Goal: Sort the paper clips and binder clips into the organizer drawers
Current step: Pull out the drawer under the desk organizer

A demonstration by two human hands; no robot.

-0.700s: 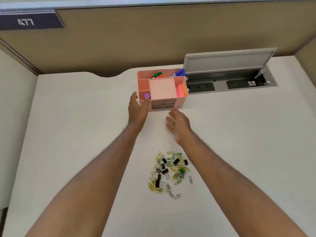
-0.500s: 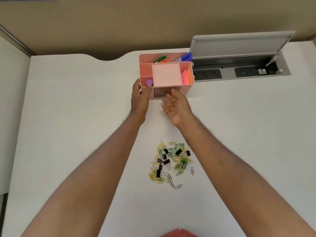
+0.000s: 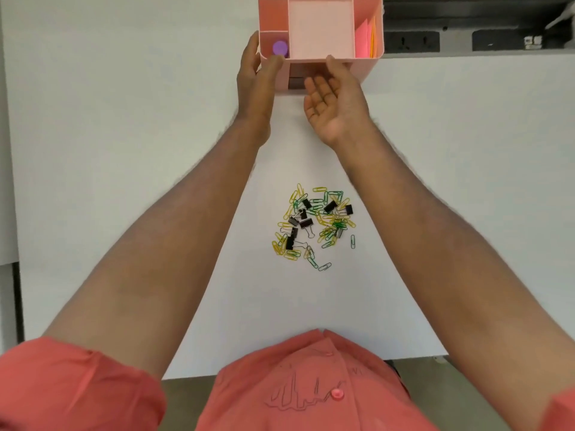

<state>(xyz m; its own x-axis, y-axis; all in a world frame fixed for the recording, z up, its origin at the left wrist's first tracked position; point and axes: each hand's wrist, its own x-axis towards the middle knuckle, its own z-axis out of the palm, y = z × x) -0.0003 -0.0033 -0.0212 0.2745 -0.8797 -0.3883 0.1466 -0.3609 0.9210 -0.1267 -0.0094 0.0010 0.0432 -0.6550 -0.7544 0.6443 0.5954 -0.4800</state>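
Observation:
A pink desk organizer [image 3: 365, 65] stands at the far edge of the white desk. My left hand [image 3: 256, 77] clasps its front left corner, thumb on the front wall. My right hand [image 3: 334, 98], palm up with curled fingers, touches the drawer fronts [image 3: 297, 77] under the top tray; the drawers look closed. A mixed pile lies on the desk between my forearms: yellow and green paper clips [image 3: 323, 237] and several black binder clips [image 3: 306, 223].
The organizer's top holds a purple cap [image 3: 279, 47], a pink notepad [image 3: 320, 26] and coloured sticky notes [image 3: 367, 38]. A recessed socket strip [image 3: 435, 42] runs to its right. The desk's near edge [image 3: 404, 357] is at my coral shirt.
The view has tilted down and closer. My left hand has taken hold of the organizer's left corner and my right hand has moved up to the drawer fronts.

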